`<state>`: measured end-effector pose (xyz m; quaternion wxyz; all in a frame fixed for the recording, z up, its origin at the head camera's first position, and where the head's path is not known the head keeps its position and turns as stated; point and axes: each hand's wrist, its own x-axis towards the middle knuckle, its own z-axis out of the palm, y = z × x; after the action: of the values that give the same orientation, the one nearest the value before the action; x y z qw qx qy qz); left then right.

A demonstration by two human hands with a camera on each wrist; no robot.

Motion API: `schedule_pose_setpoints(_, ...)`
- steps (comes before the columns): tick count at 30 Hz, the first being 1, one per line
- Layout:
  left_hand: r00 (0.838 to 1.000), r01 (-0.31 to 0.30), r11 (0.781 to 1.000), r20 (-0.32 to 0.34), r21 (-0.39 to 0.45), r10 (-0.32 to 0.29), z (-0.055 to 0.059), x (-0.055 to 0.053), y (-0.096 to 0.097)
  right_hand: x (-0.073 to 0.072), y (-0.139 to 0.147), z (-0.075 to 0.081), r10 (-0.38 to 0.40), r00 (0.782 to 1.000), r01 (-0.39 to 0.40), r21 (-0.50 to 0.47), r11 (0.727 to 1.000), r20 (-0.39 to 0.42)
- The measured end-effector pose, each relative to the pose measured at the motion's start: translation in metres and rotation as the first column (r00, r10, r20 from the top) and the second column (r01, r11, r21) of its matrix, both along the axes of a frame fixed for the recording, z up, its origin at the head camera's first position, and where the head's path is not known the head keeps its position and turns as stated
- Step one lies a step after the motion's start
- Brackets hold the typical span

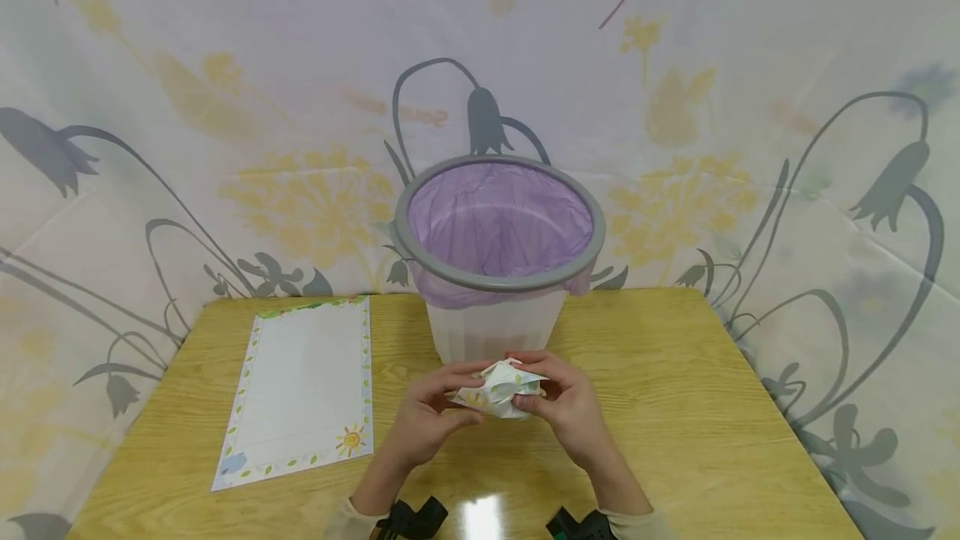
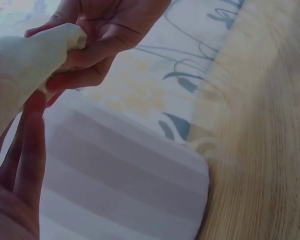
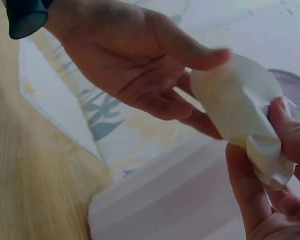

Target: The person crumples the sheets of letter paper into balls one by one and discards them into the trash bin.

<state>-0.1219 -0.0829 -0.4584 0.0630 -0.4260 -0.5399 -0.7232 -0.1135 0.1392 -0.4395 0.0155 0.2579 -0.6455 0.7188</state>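
A crumpled sheet of paper (image 1: 504, 390), white with bits of printed leaf pattern, is held between both hands in front of the bin. My left hand (image 1: 435, 415) pinches its left end, the thumb nearer me and the fingers on the far side, as the right wrist view also shows. My right hand (image 1: 567, 408) grips the other end, thumb (image 3: 292, 132) pressed into the folds. The paper (image 3: 240, 100) is squeezed into a loose, uneven bundle. Just beyond the hands stands a whitish bin (image 1: 491, 327) with a grey rim (image 1: 517, 282) and a purple liner bag (image 1: 498, 223).
To the left, a flat sheet of paper (image 1: 307, 390) with a leaf border and a sun drawing lies on the wooden table (image 1: 675, 423). A patterned cloth backdrop (image 1: 315, 65) hangs behind and around the table. Dark devices sit on both wrists.
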Motion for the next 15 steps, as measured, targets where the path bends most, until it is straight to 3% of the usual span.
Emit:
schedule_pose_setpoints(5, 0.979, -0.192, 0.981, -0.061, 0.016, 0.193, -0.0001, -0.0006, 0.0028, 0.0015, -0.0029, -0.0045, 0.099, 0.995, -0.100, -0.019, 0.995, -0.026)
schedule_pose_setpoints(10, 0.968, -0.241, 0.971, -0.070, 0.012, 0.241, 0.0016, -0.0017, 0.0047, 0.0016, -0.0060, -0.0064, 0.153, 0.985, -0.157, -0.047, 0.986, -0.080)
schedule_pose_setpoints(15, 0.944, -0.318, 0.948, -0.087, 0.025, 0.319, 0.0035, -0.0029, 0.0087, 0.0026, -0.0088, -0.0059, 0.108, 0.991, -0.111, -0.032, 0.993, -0.076)
